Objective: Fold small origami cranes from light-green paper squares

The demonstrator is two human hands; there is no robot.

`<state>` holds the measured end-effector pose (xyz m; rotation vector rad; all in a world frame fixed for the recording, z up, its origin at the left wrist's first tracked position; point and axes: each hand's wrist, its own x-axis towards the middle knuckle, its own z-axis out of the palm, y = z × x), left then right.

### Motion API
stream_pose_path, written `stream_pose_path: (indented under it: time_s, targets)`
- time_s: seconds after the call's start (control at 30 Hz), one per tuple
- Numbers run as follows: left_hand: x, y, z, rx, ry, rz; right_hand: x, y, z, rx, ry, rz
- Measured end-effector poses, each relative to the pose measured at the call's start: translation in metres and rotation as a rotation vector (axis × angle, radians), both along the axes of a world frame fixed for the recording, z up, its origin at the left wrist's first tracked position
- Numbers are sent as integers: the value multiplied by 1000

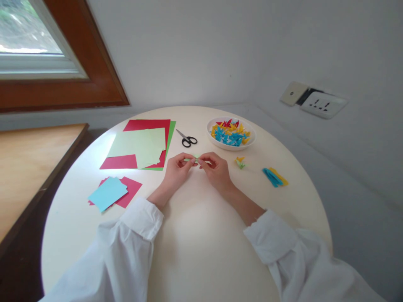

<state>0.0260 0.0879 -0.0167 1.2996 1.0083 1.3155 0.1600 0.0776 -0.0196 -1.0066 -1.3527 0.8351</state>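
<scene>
Holds a small piece of green paper (196, 158) straight ahead above the round white table (195, 247), pinched narrowly between the thumbs and fingers of the left hand (179, 170) and the right hand (218, 170), fingertips nearly meeting. Cannot tell the fold of the paper, largely covered by the fingers. White sleeves (124, 251) on both arms.

With the hands as the clock's centre: at two, on the wall (195, 50), a pale socket plate (324, 105) with dark slots, and beside it a switch plate (294, 93) bearing one small dark mark, too small to read.

Tabletop smooth, with a bright patch of light toward ten. At eleven, scissors (186, 140) with black handles. At two, a white dish (231, 147) full of folded blue, yellow and red paper pieces (231, 137). At three, near the right hand, a green-and-yellow folded piece (240, 163); farther out, blue and yellow strips (275, 178). Between nine and ten, large sheets (135, 142), pale green over red over green; at eight, smaller sheets (108, 193), light blue over red.

Beyond the table, at ten, a brown-framed window (28, 29); at nine, a wooden surface (37, 155).
</scene>
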Motion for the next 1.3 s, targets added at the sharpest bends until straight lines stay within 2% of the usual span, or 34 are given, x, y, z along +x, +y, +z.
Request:
stream_pose_path:
  time_s: [0.23, 0.63, 1.0, 1.3]
  targets:
    - [4, -2, 2, 27, 16, 17, -1, -1, 1, 69, -51, -46]
    - [6, -4, 4, -4, 23, 52, 0, 1, 1, -41, 80, -64]
    - [7, -3, 6, -26, -30, 51, 0, 0, 1, -78, 91, -84]
    - [6, -3, 3, -21, 5, 65, 0, 1, 1, -108, 108, -100]
